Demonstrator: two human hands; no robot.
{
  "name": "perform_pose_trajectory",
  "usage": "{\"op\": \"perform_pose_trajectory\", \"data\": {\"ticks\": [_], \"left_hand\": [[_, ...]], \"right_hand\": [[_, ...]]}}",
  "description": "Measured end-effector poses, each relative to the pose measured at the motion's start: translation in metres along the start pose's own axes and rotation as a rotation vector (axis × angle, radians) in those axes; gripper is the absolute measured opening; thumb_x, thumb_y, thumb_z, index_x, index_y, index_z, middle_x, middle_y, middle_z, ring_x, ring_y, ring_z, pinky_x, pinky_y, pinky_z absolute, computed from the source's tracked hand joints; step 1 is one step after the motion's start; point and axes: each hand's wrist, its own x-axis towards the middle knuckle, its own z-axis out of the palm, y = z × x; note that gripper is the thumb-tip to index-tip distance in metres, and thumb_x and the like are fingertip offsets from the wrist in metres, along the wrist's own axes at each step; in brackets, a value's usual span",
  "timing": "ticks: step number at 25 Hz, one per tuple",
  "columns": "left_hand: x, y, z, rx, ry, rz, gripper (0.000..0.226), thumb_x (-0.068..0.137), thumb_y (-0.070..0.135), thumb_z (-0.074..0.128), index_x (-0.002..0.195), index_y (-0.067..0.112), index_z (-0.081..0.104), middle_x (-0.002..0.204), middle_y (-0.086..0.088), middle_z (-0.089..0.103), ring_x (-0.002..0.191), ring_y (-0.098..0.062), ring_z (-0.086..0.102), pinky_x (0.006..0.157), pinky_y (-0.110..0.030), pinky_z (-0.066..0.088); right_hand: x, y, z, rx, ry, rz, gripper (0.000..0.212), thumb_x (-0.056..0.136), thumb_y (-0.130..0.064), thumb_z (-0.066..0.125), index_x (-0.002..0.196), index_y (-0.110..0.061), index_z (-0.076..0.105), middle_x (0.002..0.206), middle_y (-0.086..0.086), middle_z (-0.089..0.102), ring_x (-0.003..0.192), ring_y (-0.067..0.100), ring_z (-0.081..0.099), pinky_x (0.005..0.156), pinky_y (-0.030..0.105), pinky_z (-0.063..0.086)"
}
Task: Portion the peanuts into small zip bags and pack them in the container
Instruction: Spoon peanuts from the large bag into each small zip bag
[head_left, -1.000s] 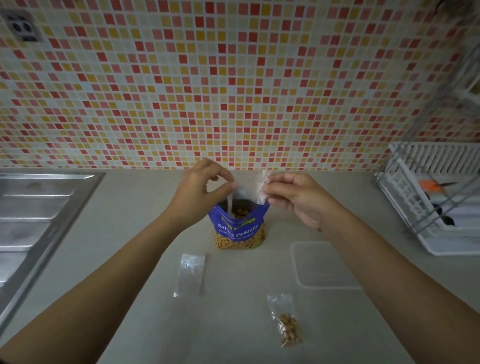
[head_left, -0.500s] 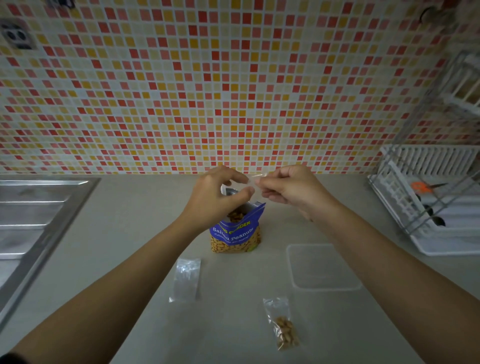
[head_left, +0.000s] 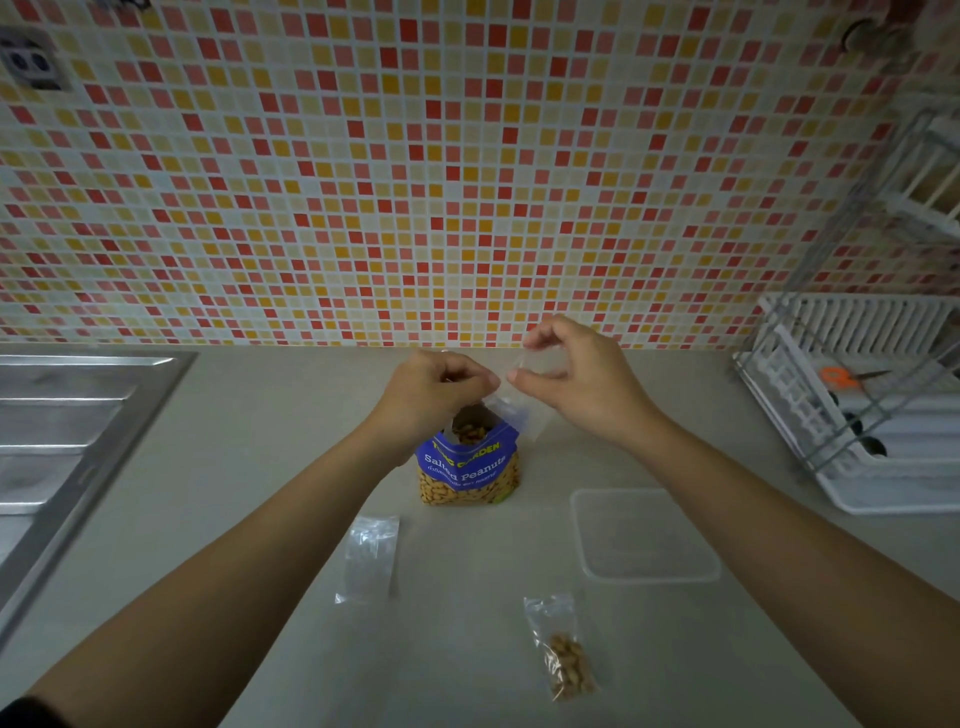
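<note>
**Opening a fresh zip bag over the peanut packet**

Head view: both hands meet above the open Salted Peanuts packet (head_left: 467, 470), which stands upright on the grey counter (head_left: 260, 467) with nuts showing in its mouth. Between the hands hangs a small clear zip bag (head_left: 519, 415), its lower part draped just over the packet's right rim. The left hand (head_left: 436, 395) has its fingers curled, thumb and fingertips pinching the bag's near lip. The right hand (head_left: 576, 379) pinches the other lip between forefinger and thumb, the remaining fingers loosely bent. The plastic is nearly see-through, so I cannot tell how far the mouth is parted, and no peanuts are visible in it.

Nearer the camera, a spare empty zip bag (head_left: 370, 558) lies flat on the left. A filled zip bag (head_left: 563, 649) with a small heap of peanuts lies on the right. The clear shallow container (head_left: 576, 519) sits just beyond the filled bag, with nothing seen in it. A steel sink drainboard (head_left: 78, 415) flanks the left and a white dish rack (head_left: 857, 467) with orange scissors (head_left: 841, 376) the right.

By my reading, the second portion is starting: one bag filled, none packed. The next move calls for pulling the lips fully apart, holding the mouth open with one hand, and freeing the other to bring peanuts from the packet without tipping it.
</note>
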Motion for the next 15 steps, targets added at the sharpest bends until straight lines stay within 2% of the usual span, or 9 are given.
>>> {"op": "perform_pose_trajectory", "data": {"ticks": [3, 5, 8, 10, 12, 15], "left_hand": [[0.002, 0.000, 0.003, 0.022, 0.046, 0.020, 0.008, 0.084, 0.012, 0.066, 0.084, 0.015, 0.073, 0.082, -0.005, 0.071, 0.076, -0.016, 0.064, 0.066, -0.020, 0.052], [0.003, 0.001, 0.003, 0.019, 0.067, 0.011, 0.007, 0.083, 0.011, 0.068, 0.083, 0.016, 0.073, 0.084, -0.008, 0.071, 0.079, -0.021, 0.066, 0.072, -0.027, 0.055], [0.004, 0.004, 0.005, 0.033, 0.047, -0.031, 0.011, 0.081, 0.010, 0.068, 0.077, 0.020, 0.071, 0.080, -0.005, 0.072, 0.079, -0.020, 0.067, 0.075, -0.031, 0.056], [0.005, 0.006, 0.007, 0.049, 0.029, -0.047, 0.015, 0.080, 0.009, 0.066, 0.072, 0.021, 0.071, 0.075, -0.001, 0.071, 0.077, -0.015, 0.067, 0.078, -0.030, 0.055], [0.006, 0.009, 0.009, 0.062, 0.029, -0.054, 0.017, 0.080, 0.010, 0.066, 0.068, 0.022, 0.070, 0.072, 0.001, 0.071, 0.077, -0.014, 0.067, 0.081, -0.032, 0.056], [0.008, 0.012, 0.008, 0.068, 0.046, -0.040, 0.019, 0.080, 0.011, 0.065, 0.065, 0.023, 0.069, 0.072, 0.005, 0.069, 0.081, -0.016, 0.066, 0.084, -0.036, 0.056]], "right_hand": [[-0.004, 0.006, 0.006, 0.065, -0.093, -0.076, 0.042, 0.079, -0.019, 0.070, 0.118, -0.022, 0.055, 0.125, -0.001, 0.053, 0.091, 0.003, 0.062, 0.085, 0.021, 0.052], [-0.007, 0.012, 0.011, 0.076, -0.130, -0.090, 0.065, 0.070, -0.025, 0.079, 0.127, -0.021, 0.050, 0.126, -0.001, 0.053, 0.103, 0.006, 0.057, 0.094, 0.023, 0.047], [-0.007, 0.024, 0.020, -0.102, -0.069, -0.169, 0.089, 0.060, -0.038, 0.085, 0.135, -0.018, 0.043, 0.123, 0.000, 0.052, 0.110, 0.011, 0.052, 0.096, 0.028, 0.045], [-0.006, 0.028, 0.027, -0.170, -0.001, -0.202, 0.088, 0.062, -0.042, 0.083, 0.136, -0.015, 0.043, 0.121, 0.001, 0.054, 0.109, 0.014, 0.052, 0.093, 0.028, 0.043], [-0.005, 0.032, 0.030, -0.223, 0.087, -0.242, 0.079, 0.067, -0.046, 0.076, 0.133, -0.014, 0.046, 0.118, 0.002, 0.057, 0.107, 0.018, 0.052, 0.090, 0.028, 0.039], [-0.003, 0.038, 0.031, -0.404, 0.232, -0.318, 0.067, 0.069, -0.056, 0.061, 0.126, -0.020, 0.053, 0.110, -0.006, 0.063, 0.104, 0.016, 0.048, 0.087, 0.032, 0.033]]}}
